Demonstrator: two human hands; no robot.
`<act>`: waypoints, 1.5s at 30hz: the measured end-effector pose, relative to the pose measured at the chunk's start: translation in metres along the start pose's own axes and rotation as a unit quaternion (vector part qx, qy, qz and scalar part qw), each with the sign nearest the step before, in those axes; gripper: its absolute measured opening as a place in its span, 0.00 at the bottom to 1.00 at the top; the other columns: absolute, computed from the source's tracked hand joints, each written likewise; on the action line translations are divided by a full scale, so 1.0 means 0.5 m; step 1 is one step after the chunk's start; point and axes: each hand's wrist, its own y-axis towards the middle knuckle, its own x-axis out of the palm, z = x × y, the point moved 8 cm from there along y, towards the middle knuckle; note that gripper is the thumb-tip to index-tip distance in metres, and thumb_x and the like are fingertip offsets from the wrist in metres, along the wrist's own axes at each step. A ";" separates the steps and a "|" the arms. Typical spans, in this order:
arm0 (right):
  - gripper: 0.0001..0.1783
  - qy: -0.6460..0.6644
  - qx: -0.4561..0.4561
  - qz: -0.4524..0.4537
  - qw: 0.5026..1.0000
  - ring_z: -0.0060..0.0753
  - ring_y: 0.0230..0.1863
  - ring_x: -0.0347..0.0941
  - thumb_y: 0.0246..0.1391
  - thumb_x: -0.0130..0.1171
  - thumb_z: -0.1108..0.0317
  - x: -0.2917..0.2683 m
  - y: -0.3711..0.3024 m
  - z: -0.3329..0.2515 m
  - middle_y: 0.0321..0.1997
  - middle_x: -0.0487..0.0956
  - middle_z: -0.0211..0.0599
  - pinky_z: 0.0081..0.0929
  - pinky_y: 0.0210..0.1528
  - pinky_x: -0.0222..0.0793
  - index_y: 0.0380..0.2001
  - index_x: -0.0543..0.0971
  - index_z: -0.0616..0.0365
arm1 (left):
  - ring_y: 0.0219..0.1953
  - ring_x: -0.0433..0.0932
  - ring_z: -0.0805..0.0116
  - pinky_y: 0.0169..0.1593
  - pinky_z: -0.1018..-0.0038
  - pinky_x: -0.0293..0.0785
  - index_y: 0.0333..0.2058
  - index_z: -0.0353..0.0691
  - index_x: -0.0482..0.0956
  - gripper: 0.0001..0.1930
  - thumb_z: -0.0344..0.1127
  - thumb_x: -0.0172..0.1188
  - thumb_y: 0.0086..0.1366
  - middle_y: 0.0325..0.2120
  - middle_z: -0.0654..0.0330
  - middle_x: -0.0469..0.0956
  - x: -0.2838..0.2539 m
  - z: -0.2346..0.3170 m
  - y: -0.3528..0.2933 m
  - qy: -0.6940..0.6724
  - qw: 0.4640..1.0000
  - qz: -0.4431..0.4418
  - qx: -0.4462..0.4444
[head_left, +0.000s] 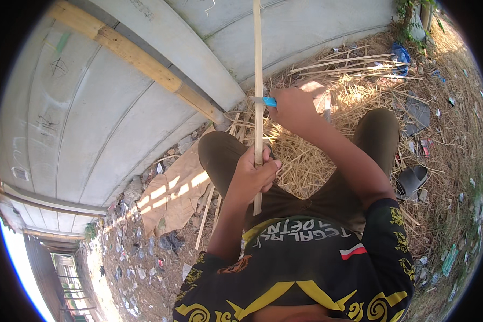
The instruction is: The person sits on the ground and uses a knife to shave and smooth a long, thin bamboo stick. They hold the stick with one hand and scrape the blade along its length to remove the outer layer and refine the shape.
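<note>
- A grey panelled wall filled the left and far side, with a concrete post and a jointed bamboo pole slanting across it.
- Loose straw-like shavings covered the ground between the bent knees; a bundle of thin strips lay beyond, beside crumpled blue plastic.
- Creased brown cardboard, striped by sunlight, lay to the left amid scattered litter; a dark sandal sat outside the right knee.
- The bamboo strip stood between the person and the wall, hiding a narrow band of it; its near end lay over the left thigh. It was pale, flat, straight and slender.
- The left hand had its fingers wrapped around the strip's lower part.
- The right hand had curled fingers gripping a knife, its smooth blue handle ending in a grey metal blade that crossed the strip.
</note>
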 end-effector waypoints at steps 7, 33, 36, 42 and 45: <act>0.21 0.636 0.195 -0.069 0.743 0.14 0.10 0.52 0.62 0.62 0.50 0.025 0.007 0.014 0.14 0.64 0.22 0.18 0.14 0.49 0.34 0.81 0.60 | 0.14 0.54 0.87 0.17 0.82 0.48 0.41 0.44 0.66 0.10 0.26 0.59 0.68 0.20 0.74 0.60 -0.007 0.004 0.033 0.025 0.999 -0.038 0.016; 0.06 -0.100 -0.173 0.047 0.979 0.45 0.20 0.80 0.49 0.59 0.67 0.054 -0.031 -0.062 0.18 0.79 0.40 0.39 0.21 0.74 0.23 0.75 0.55 | 0.14 0.53 0.84 0.16 0.82 0.47 0.36 0.40 0.67 0.14 0.43 0.45 0.79 0.18 0.71 0.58 -0.040 0.007 0.027 0.014 0.984 0.134 0.116; 0.06 -0.109 -0.162 0.051 0.980 0.45 0.20 0.81 0.49 0.59 0.67 0.054 -0.021 -0.056 0.18 0.79 0.40 0.39 0.21 0.74 0.23 0.75 0.56 | 0.14 0.52 0.84 0.16 0.82 0.48 0.35 0.40 0.67 0.14 0.43 0.45 0.79 0.18 0.71 0.59 -0.039 0.020 0.027 0.016 0.982 0.145 0.123; 0.06 -0.104 -0.164 0.116 0.974 0.43 0.19 0.79 0.49 0.59 0.69 0.027 -0.006 -0.049 0.19 0.78 0.39 0.37 0.20 0.72 0.23 0.74 0.55 | 0.14 0.52 0.85 0.15 0.82 0.47 0.35 0.40 0.66 0.14 0.43 0.44 0.79 0.18 0.70 0.60 -0.025 0.033 0.023 0.085 0.972 0.150 0.157; 0.07 -0.084 -0.160 0.165 0.970 0.42 0.19 0.76 0.46 0.60 0.67 0.013 0.002 -0.042 0.18 0.75 0.35 0.36 0.19 0.68 0.22 0.72 0.54 | 0.14 0.52 0.85 0.15 0.82 0.47 0.35 0.40 0.66 0.14 0.43 0.44 0.79 0.18 0.70 0.60 -0.018 0.039 0.027 0.080 0.972 0.152 0.162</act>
